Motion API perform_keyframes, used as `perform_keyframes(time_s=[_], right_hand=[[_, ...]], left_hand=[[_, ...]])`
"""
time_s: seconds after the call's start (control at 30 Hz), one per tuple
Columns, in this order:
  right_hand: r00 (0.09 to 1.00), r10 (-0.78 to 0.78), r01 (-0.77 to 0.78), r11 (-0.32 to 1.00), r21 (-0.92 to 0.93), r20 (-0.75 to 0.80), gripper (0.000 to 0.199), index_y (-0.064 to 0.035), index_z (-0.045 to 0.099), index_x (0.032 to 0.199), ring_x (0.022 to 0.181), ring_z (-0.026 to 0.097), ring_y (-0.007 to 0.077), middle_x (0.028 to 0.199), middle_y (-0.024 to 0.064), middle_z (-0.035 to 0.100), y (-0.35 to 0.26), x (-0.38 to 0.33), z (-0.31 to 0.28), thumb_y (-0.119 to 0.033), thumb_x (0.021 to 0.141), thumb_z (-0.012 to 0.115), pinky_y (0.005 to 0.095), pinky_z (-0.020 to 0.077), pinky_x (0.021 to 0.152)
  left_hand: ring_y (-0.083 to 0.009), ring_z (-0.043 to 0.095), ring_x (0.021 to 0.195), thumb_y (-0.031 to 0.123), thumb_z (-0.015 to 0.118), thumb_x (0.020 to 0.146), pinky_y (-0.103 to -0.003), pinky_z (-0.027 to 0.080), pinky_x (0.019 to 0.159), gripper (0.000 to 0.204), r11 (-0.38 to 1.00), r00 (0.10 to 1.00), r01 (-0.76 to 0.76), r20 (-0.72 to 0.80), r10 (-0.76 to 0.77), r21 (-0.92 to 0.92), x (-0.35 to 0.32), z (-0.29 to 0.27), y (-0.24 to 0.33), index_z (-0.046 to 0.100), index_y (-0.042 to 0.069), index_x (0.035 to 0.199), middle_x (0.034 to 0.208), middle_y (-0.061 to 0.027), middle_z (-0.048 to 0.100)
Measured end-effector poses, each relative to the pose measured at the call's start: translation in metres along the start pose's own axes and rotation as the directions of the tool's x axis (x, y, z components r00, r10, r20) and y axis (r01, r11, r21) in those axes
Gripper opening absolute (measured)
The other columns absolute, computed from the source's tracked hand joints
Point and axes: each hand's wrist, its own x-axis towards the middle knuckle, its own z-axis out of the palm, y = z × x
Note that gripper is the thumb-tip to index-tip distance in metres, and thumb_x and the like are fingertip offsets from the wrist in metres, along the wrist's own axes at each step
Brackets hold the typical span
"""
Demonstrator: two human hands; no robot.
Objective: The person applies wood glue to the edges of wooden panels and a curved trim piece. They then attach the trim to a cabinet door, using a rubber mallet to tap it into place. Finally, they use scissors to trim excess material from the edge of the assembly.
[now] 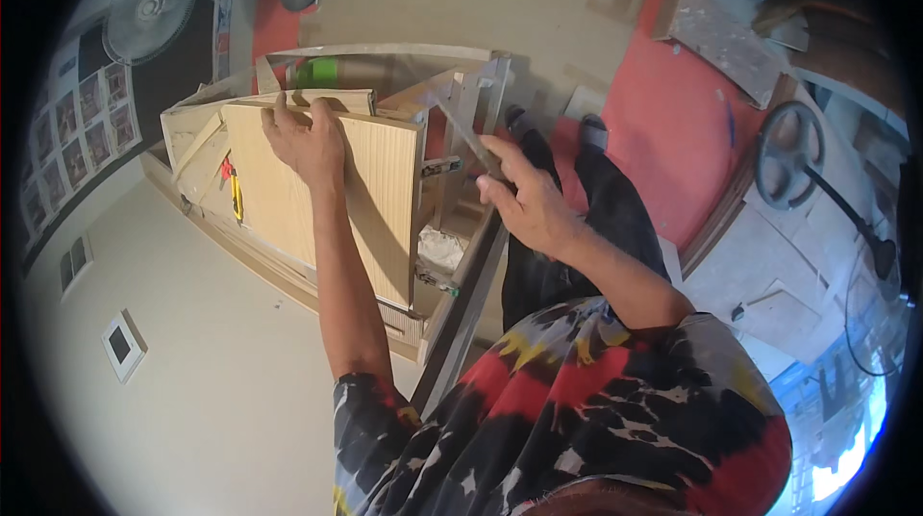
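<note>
A pale wooden cabinet door (385, 199) stands tilted on the frame in front of me. My left hand (306, 141) grips its far edge, fingers curled over the top. Two metal hinges show along the door's right side, the upper hinge (440, 166) and the lower hinge (437, 277). My right hand (529, 199) is closed around a long, flat, grey file-like tool (463, 134), which points up and left, to the right of the door. Whether the tool touches the wood behind it I cannot tell.
A yellow utility knife (236, 197) lies left of the door, beside a small red-handled tool (226, 170). The wooden cabinet frame (385, 50) surrounds the door. A standing fan (150, 11) is at far left; a red floor sheet (663, 131) and a round-based stand (790, 155) are right.
</note>
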Motion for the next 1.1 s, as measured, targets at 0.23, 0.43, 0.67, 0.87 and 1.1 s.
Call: perform_keyframes(time_s=[0.23,0.43,0.67,0.87,1.1], right_hand=[[0.988,0.125,-0.138,0.977,0.161,0.092,0.045,-0.0058,0.046,0.147,0.072,0.064,0.025,0.088,0.0154,0.067,0.024,-0.017,0.03,-0.012,0.103,0.052,0.0341,0.0509,0.07],[0.972,-0.22,0.228,0.967,0.114,-0.084,0.046,0.0005,0.044,0.147,0.071,0.061,0.015,0.085,0.0128,0.062,0.048,-0.003,0.056,-0.006,0.102,0.049,0.0285,0.0493,0.066],[0.99,-0.141,0.14,0.983,0.115,-0.003,0.047,0.0015,0.047,0.144,0.099,0.069,0.0364,0.12,0.0264,0.064,0.032,0.023,0.037,-0.004,0.098,0.057,0.0375,0.0534,0.082],[0.95,-0.308,0.311,0.948,0.074,-0.04,0.047,0.0011,0.049,0.143,0.105,0.067,0.0373,0.123,0.0268,0.063,0.031,0.046,0.045,-0.002,0.097,0.057,0.0393,0.0532,0.087],[0.961,-0.276,0.276,0.961,-0.004,0.009,0.045,0.0004,0.05,0.142,0.105,0.066,0.0375,0.12,0.0236,0.064,0.045,0.011,0.028,-0.004,0.097,0.057,0.0398,0.0527,0.088]], left_hand=[[-0.0429,0.03,0.143,0.033,0.05,0.09,-0.048,0.025,0.117,0.067,0.992,0.995,0.059,0.076,-0.068,0.115,0.003,-0.002,-0.005,0.043,-0.002,0.146,0.155,-0.0302,0.028],[-0.0423,0.028,0.144,0.03,0.047,0.091,-0.046,0.024,0.117,0.063,0.993,0.991,0.053,0.119,-0.066,0.105,0.005,-0.004,-0.004,0.044,-0.002,0.145,0.156,-0.0305,0.027],[-0.0436,0.024,0.146,0.028,0.046,0.092,-0.046,0.023,0.118,0.061,0.997,0.989,0.04,0.14,-0.049,0.067,0.005,-0.004,-0.008,0.044,-0.003,0.144,0.156,-0.032,0.025],[-0.0437,0.024,0.146,0.027,0.047,0.092,-0.045,0.023,0.118,0.06,0.995,0.989,0.056,0.132,-0.066,0.082,0.004,-0.005,-0.003,0.045,0.0,0.145,0.157,-0.0315,0.024],[-0.044,0.027,0.145,0.028,0.048,0.091,-0.046,0.024,0.117,0.061,0.992,0.987,0.083,0.13,-0.095,0.094,0.001,-0.006,-0.002,0.045,0.001,0.146,0.156,-0.0312,0.025]])
